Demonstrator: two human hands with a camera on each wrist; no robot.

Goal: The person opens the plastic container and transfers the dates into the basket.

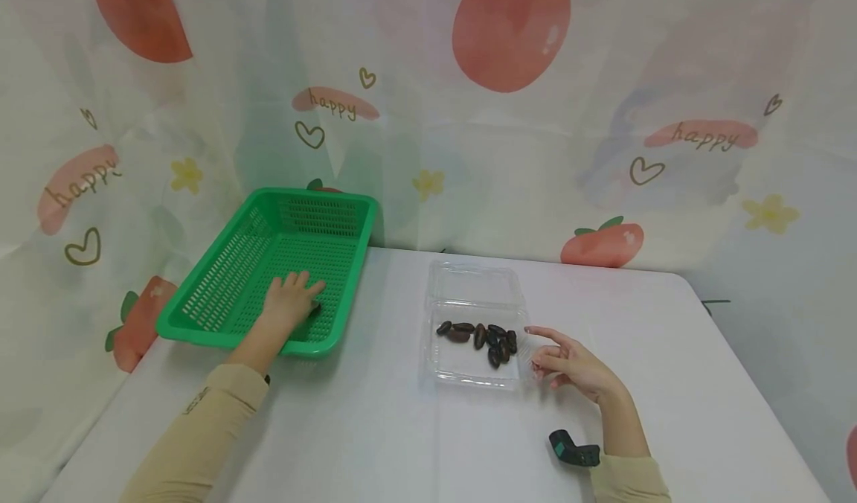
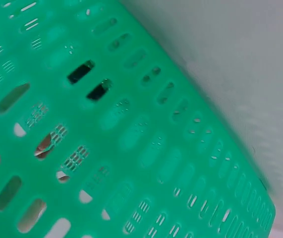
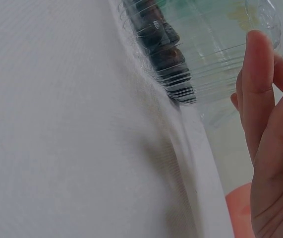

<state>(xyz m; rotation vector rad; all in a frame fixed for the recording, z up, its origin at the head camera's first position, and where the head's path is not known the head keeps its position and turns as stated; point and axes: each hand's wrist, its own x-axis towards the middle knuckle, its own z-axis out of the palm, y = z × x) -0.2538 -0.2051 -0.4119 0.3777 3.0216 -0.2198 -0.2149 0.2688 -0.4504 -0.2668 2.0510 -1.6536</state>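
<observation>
Printed fabric backdrop (image 1: 415,138): red fruits, yellow flowers, hearts, the word "happy"; stands behind and beside the setup. Table with white cover (image 1: 375,428) in front of it. Green perforated plastic basket (image 1: 367,242) on the table's left; its slotted surface fills most of the left wrist view. Clear plastic clamshell box (image 1: 455,359) near the table's middle, lid folded back towards the backdrop.

Left hand (image 1: 289,303): inside the basket, near end; visible fingers spread. Right hand (image 1: 572,365): just beside the box's right edge; index finger extended, other fingers loosely bent, nothing seen in its grasp. Contact with the box: cannot tell. Black angular device (image 1: 574,451) beside the right wrist.

Glossy dark brown oval pieces (image 1: 479,336): clustered in the box base, mostly right of centre. One dark piece (image 1: 317,309) in the basket, at the left hand's thumb side; whether pinched or merely adjacent, cannot tell.
</observation>
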